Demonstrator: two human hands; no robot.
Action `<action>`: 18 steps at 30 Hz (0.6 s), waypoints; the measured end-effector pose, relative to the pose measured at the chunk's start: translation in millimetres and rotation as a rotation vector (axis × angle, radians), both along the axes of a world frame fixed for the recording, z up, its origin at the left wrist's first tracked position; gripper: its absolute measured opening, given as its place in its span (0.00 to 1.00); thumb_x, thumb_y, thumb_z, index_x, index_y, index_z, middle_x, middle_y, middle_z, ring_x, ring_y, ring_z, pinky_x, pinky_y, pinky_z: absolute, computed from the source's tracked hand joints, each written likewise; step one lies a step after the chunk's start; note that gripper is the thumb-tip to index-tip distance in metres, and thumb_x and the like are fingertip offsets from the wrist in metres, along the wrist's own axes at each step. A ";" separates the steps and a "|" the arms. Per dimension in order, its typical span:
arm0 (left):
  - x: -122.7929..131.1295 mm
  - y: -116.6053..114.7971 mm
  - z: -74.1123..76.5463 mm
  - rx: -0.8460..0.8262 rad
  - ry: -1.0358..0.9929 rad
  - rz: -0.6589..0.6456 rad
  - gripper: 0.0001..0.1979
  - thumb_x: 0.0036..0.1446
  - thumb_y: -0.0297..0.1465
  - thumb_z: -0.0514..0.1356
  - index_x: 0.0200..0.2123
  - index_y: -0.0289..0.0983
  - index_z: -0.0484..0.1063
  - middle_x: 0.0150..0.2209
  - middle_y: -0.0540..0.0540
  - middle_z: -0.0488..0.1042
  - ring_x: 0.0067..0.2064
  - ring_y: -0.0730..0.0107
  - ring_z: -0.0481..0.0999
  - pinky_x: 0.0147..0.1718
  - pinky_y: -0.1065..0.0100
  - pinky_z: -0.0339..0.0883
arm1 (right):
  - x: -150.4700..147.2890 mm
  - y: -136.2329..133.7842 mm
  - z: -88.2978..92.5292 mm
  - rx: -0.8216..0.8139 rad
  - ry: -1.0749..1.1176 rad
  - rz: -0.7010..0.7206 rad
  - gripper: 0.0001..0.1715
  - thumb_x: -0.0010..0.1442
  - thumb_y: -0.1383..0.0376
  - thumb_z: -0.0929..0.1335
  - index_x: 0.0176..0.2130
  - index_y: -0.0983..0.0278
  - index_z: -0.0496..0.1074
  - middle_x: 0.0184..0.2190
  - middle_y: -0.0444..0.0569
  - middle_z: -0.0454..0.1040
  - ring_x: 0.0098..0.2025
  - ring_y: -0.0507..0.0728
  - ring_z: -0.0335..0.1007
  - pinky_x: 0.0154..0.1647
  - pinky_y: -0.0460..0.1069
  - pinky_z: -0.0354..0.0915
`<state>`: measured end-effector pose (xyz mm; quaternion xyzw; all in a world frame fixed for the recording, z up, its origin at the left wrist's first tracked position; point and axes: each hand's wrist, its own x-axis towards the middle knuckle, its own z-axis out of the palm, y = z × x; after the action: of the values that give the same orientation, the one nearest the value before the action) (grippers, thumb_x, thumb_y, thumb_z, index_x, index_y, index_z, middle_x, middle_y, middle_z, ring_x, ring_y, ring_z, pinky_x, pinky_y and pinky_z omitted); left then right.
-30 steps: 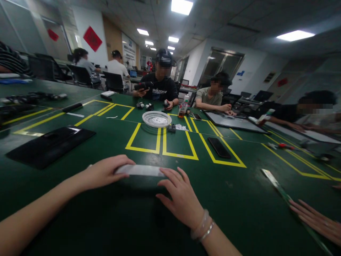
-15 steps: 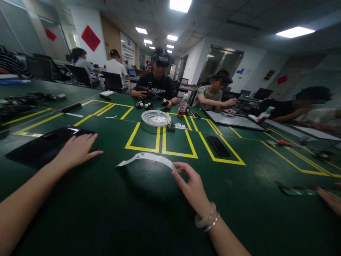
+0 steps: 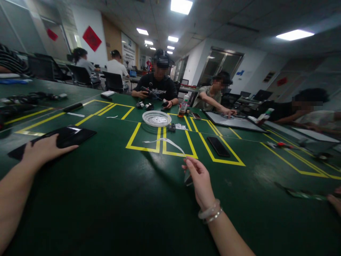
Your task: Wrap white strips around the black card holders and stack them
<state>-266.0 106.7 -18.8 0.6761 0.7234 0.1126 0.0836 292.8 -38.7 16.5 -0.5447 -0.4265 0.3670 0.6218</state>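
My right hand (image 3: 199, 179) hovers over the green table (image 3: 106, 199), its fingers pinched on the near end of a thin white strip (image 3: 166, 141). The strip curls up and away to the left above the yellow-taped boxes (image 3: 162, 151). At the table's left, my left hand (image 3: 42, 151) lies flat with fingers stretched on the near part of a black flat panel (image 3: 71, 135). My two hands are far apart.
A white round basket (image 3: 157, 118), a drink bottle (image 3: 183, 106) and small black parts lie further back. A black phone (image 3: 218, 146) sits in a yellow box to the right. Several people work across the table. Another person's hand (image 3: 336, 200) holds a green strip (image 3: 301, 194) at the right edge.
Both hands held the strip flat on the table. My left hand let go and moved left onto the black panel. My right hand lifted the strip, which now curls in the air.
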 end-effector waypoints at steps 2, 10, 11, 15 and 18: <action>6.6 -5.0 6.9 -0.007 0.128 0.184 0.60 0.47 0.66 0.53 0.65 0.19 0.55 0.62 0.22 0.58 0.60 0.25 0.59 0.55 0.34 0.46 | 0.1 0.0 0.5 -0.002 0.001 -0.006 0.27 0.52 0.50 0.76 0.46 0.63 0.77 0.43 0.51 0.80 0.41 0.60 0.77 0.41 0.54 0.72; 46.4 -5.2 17.4 0.077 0.009 0.121 0.61 0.39 0.66 0.56 0.64 0.23 0.58 0.59 0.24 0.65 0.59 0.24 0.62 0.48 0.46 0.55 | -1.4 -1.5 3.3 0.003 0.014 -0.040 0.26 0.52 0.51 0.75 0.47 0.62 0.77 0.42 0.50 0.80 0.42 0.60 0.77 0.36 0.51 0.72; 56.9 -4.7 18.3 0.112 -0.026 0.063 0.60 0.38 0.65 0.58 0.64 0.24 0.59 0.58 0.26 0.67 0.59 0.25 0.62 0.47 0.46 0.55 | -1.1 -1.6 3.7 0.004 0.017 -0.048 0.27 0.52 0.51 0.75 0.47 0.62 0.77 0.42 0.50 0.79 0.42 0.60 0.77 0.36 0.51 0.72; 118.7 -16.1 26.1 0.193 -0.088 -0.291 0.51 0.39 0.59 0.65 0.61 0.34 0.66 0.58 0.31 0.68 0.59 0.34 0.65 0.56 0.41 0.51 | 1.4 -1.1 3.6 0.006 0.054 -0.093 0.28 0.52 0.50 0.75 0.48 0.62 0.76 0.44 0.50 0.79 0.43 0.60 0.76 0.35 0.51 0.72; 172.6 -39.7 30.8 0.172 -0.083 -0.536 0.43 0.47 0.57 0.64 0.62 0.39 0.66 0.60 0.36 0.67 0.61 0.42 0.65 0.64 0.41 0.43 | 3.1 0.1 2.4 0.003 0.115 -0.115 0.30 0.50 0.50 0.76 0.49 0.61 0.76 0.45 0.50 0.78 0.43 0.59 0.76 0.33 0.50 0.72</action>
<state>-93.4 66.9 11.9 0.8427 0.5024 0.1751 0.0823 295.8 -38.5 18.9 -0.5454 -0.3589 0.3608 0.6660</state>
